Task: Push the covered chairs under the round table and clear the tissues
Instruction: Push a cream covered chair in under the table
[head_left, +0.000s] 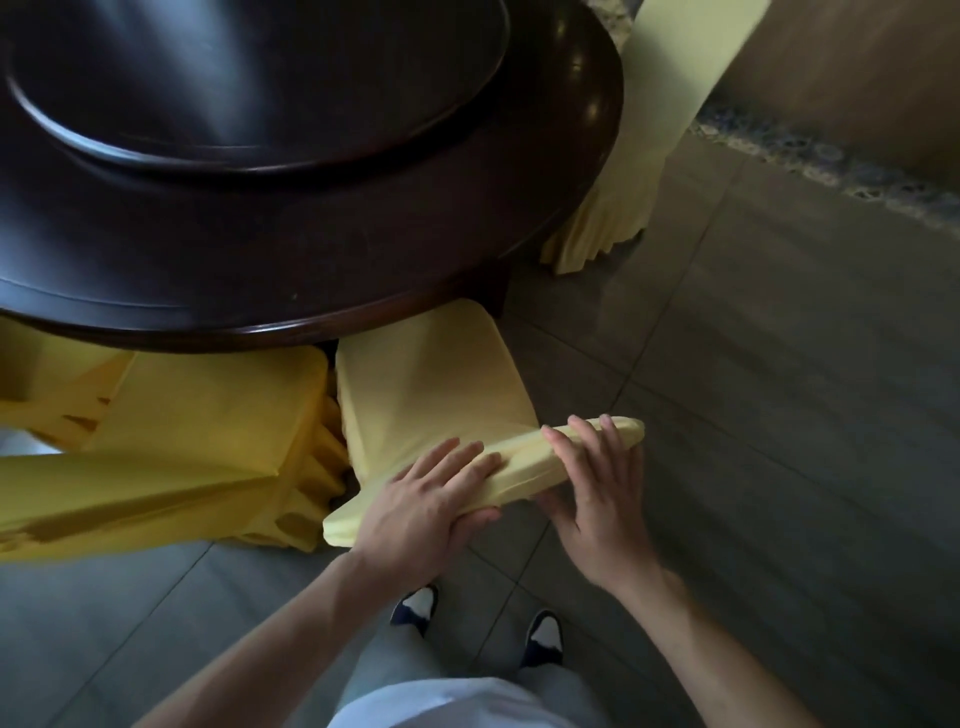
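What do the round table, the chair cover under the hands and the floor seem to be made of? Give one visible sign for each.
Round table: probably dark wood with a glossy lacquer; bright window reflections streak its top.
Chair cover: yellow woven cloth, matte; it wrinkles under both hands and hangs in pleats.
Floor: grey tiles, likely ceramic or stone, with straight grout lines and a dull sheen.

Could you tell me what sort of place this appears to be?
Probably a restaurant or banquet room: a large dark round table with a raised turntable, yellow covered chairs around it, and a tiled floor.
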